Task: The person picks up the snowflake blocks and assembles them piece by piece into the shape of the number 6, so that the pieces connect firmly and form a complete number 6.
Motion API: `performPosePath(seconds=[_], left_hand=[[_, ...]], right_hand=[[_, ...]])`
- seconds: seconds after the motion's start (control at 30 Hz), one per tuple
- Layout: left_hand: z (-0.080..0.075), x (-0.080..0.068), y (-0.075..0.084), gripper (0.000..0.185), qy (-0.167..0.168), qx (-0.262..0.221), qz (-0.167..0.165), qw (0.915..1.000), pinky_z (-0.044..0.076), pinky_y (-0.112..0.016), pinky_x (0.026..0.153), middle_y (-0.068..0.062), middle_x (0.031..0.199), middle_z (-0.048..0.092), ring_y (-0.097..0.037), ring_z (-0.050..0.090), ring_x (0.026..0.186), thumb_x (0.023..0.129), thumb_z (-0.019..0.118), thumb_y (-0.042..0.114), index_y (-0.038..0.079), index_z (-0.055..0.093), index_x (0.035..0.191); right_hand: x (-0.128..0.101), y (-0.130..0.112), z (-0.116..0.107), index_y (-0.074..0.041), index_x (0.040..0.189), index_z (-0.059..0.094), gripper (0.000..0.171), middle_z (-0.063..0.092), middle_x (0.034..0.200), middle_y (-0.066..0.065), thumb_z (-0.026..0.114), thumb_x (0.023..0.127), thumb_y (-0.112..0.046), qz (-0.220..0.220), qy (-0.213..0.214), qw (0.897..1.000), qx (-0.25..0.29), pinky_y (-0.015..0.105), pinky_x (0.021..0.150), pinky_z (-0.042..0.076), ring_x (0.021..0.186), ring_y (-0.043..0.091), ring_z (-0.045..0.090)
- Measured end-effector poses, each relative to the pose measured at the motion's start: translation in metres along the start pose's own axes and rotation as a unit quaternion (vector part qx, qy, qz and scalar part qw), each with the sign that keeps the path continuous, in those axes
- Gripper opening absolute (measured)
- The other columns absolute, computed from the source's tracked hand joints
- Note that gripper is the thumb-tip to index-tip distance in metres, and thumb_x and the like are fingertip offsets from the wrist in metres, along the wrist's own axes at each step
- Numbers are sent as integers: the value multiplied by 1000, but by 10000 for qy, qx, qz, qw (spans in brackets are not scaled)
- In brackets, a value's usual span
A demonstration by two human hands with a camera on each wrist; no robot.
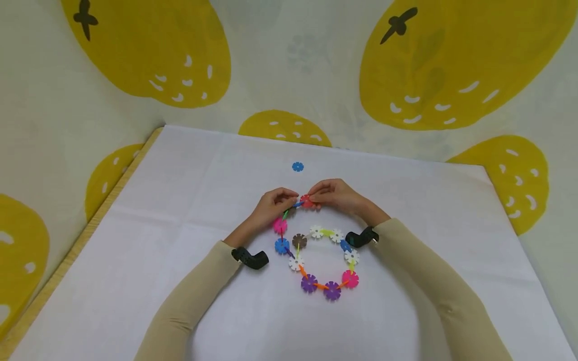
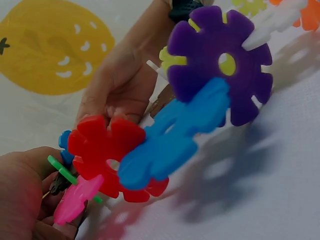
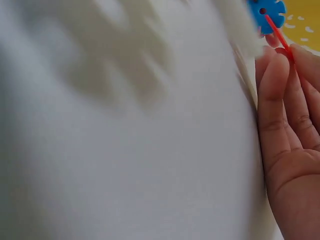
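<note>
A chain of interlocking plastic snowflake discs curls over the white table. My left hand (image 1: 270,207) pinches its far end, by a blue disc (image 1: 298,204) and a brown one partly hidden by the fingers. From the right, my right hand (image 1: 339,196) pinches a red disc (image 1: 306,201) between thumb and fingers. Edge-on in the right wrist view, that red disc (image 3: 278,34) meets the face of the blue disc (image 3: 270,15); how deep the slots engage cannot be told. Close to the left wrist camera hang a purple disc (image 2: 215,65) and a light-blue disc (image 2: 160,145) of the chain.
A single blue disc (image 1: 298,166) lies on the table beyond the hands. The rest of the chain, with white, purple and pink (image 1: 350,279) discs, loops between the forearms. Behind the table (image 1: 217,165) hangs a lemon-patterned cloth (image 1: 289,70).
</note>
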State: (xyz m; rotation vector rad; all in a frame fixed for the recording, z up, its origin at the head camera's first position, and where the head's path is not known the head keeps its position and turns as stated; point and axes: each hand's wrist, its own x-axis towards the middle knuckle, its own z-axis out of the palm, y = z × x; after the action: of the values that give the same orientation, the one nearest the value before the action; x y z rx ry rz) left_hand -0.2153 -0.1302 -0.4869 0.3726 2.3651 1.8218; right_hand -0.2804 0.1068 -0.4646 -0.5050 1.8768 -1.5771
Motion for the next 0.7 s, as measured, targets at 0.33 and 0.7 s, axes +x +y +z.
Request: performPosePath(seconds=[0.33, 0.7], left_hand=[[-2, -1, 5, 25, -108, 130, 64, 9998, 46, -22, 68, -10, 100, 72, -12, 60, 77, 95, 65, 20, 3, 71, 113], [0, 1, -1, 23, -42, -87, 37, 9999, 46, -21, 65, -8, 98, 73, -10, 60, 76, 94, 67, 17, 3, 72, 111]], right_hand=[[12, -5, 5, 6, 107, 66, 20, 73, 88, 9, 68, 91, -7, -204, -407, 9980, -439, 29, 70, 56, 70, 18, 66], [30, -6, -5, 6, 111, 64, 26, 68, 77, 8, 67, 93, -12, -108, 552, 9979, -323, 24, 61, 51, 63, 16, 60]])
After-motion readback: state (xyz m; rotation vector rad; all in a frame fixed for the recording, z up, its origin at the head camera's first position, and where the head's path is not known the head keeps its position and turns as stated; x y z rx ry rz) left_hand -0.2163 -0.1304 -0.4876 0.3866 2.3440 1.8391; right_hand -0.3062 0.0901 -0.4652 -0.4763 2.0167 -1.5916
